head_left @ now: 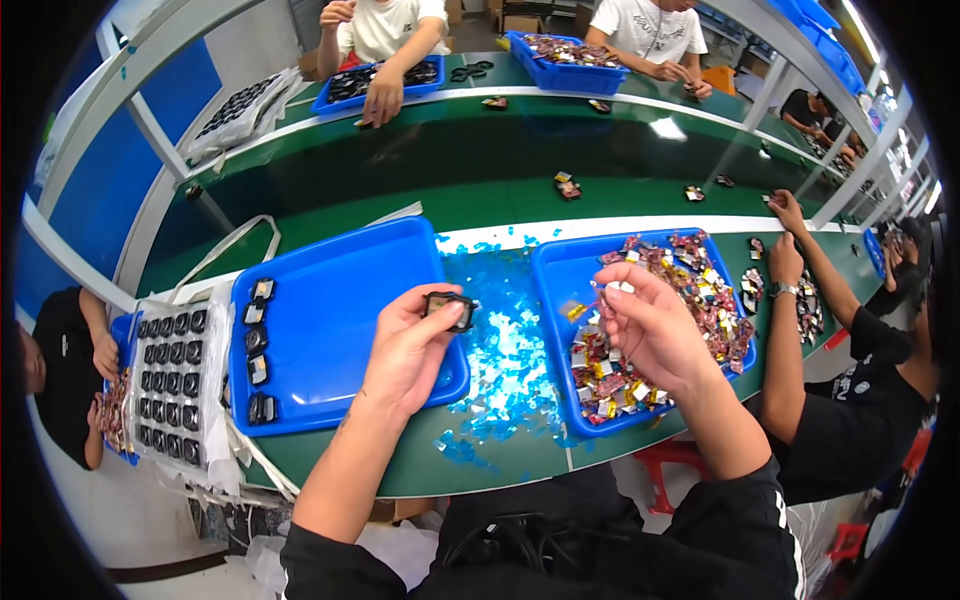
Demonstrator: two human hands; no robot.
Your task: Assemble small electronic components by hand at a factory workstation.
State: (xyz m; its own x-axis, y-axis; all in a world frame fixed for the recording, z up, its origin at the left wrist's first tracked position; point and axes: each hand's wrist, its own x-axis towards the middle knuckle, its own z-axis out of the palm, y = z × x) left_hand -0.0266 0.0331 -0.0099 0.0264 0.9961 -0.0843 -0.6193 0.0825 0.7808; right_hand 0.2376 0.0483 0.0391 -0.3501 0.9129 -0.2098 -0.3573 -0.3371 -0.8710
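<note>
A small, black-rimmed casing (437,305) is held aloft.

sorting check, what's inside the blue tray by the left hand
A column of black parts lines the left side of the blue tray. The left hand covers some of its right side, hiding what's beneath.

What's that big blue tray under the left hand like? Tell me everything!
The large blue rectangular plastic-looking tray has rounded corners and a raised rim. It rests open side up on the smooth green tabletop. Small black casings stand in a rough column inside, along its left side. The person's bare left hand is over its right part; whether they touch, I can't tell. Shiny blue film scraps lie beside its right edge.
</note>
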